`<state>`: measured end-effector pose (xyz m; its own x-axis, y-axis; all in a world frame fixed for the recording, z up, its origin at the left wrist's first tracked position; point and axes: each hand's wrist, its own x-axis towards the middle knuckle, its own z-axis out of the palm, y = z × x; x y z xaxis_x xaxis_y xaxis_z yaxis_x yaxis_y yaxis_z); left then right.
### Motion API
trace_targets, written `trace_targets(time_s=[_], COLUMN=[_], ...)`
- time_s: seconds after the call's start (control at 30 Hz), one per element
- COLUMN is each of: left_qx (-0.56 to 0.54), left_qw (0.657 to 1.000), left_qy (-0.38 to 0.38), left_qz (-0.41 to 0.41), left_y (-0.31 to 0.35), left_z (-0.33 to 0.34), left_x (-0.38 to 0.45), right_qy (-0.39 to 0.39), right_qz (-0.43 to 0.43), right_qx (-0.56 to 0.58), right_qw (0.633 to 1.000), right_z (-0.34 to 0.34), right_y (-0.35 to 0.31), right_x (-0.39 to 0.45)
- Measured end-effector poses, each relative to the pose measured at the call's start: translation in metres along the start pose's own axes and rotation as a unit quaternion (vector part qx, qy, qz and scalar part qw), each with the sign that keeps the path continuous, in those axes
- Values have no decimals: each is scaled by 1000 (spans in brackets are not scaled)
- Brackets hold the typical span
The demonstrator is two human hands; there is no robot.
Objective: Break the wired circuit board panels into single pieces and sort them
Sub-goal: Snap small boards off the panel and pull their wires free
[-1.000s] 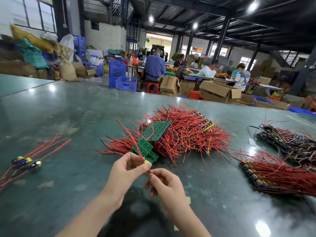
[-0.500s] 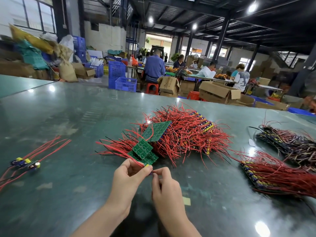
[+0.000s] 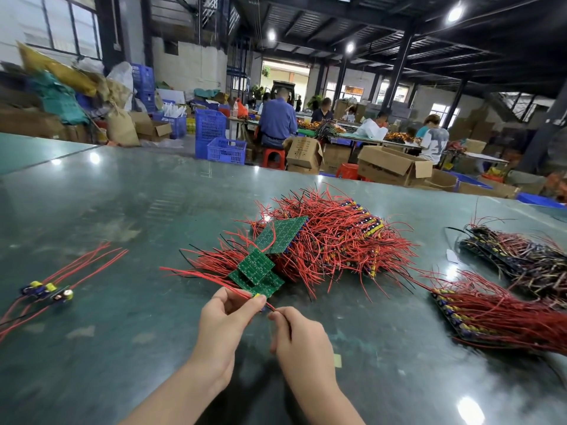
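Far left on the table [image 3: 129, 302]: a few single pieces [image 3: 46, 291] with yellow and blue parts, lying close together, long red leads trailing away toward the far right and near left.

Near centre: left hand [image 3: 225, 323] raised just above the table, grip closed to a pinch, thumb and forefinger nipping a small wired piece [image 3: 259, 297] at its near edge, red wires [image 3: 196, 273] sweeping out to the left. Right hand [image 3: 299, 335] just beside, fingers curled, grip pinched on the red lead at the same spot; fingertips of both hands almost meeting.

Just beyond the hands: green circuit board panels [image 3: 260, 265], solder side up, overlapping, leaning against a large heap of wired panels [image 3: 334, 240], a tangle of red wire.

Right: a flatter stack of wired panels [image 3: 491, 317], near the table edge. Farther right, a darker stack [image 3: 521, 256], well apart from the heap.
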<state>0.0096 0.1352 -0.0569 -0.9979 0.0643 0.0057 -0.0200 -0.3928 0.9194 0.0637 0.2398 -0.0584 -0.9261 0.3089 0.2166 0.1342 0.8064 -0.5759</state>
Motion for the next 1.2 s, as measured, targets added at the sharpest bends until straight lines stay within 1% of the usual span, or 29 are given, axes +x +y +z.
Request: trace_targets(time_s=[0.1,0.2,0.37,0.43,0.5,0.53,0.6,0.63,0.73,0.77,0.8,0.87,0.93,0.97,1.03,1.1,1.2], left_qx=[-28,-42,-73,-82,-85,-89,-109,-122,-136,-132,-124,-102,-77,-64,-42,-31,-22], left_qw=[999,998,995,994,993,992,989,986,983,983,985,986,985,983,980,976,981], left_qy=[24,38,53,48,46,44,45,49,45,32,13,-33,-85,-108,-148,-176,-163], left_qz=[-14,-29,-39,-49,-65,-74,-94,-102,-117,-120,-122,-126,-130,-131,-130,-122,-101], left_y=[2,3,8,11,12,13,16,19,24,24,24,25,26,26,25,24,21], left_z=[-4,-3,-3,-4,-4,-4,-6,-9,-16,-17,-17,-16,-15,-14,-13,-11,-10], left_x=[5,4,3,4,4,5,8,11,20,22,22,20,16,14,10,7,6], right_qy=[-24,-25,25,43,66,79,105,100,28,7,-12,-33,-31,-39,-70,-80,-51], right_qz=[3,24,25,24,21,9,-45,-79,-191,-217,-224,-189,-122,-91,-51,-52,-57], right_qx=[-72,-104,-117,-134,-127,-107,-53,-44,-39,-24,4,87,156,193,281,296,260], right_qw=[997,994,993,990,990,991,992,991,980,976,974,978,980,976,956,950,963], right_z=[-4,-4,-7,-7,-6,-7,-9,-11,-12,-11,-10,-9,-11,-12,-11,-10,-9], right_y=[1,3,12,15,15,15,18,19,19,17,14,9,6,5,3,2,1], right_x=[2,7,10,11,11,11,10,9,8,6,4,2,2,4,5,4,4])
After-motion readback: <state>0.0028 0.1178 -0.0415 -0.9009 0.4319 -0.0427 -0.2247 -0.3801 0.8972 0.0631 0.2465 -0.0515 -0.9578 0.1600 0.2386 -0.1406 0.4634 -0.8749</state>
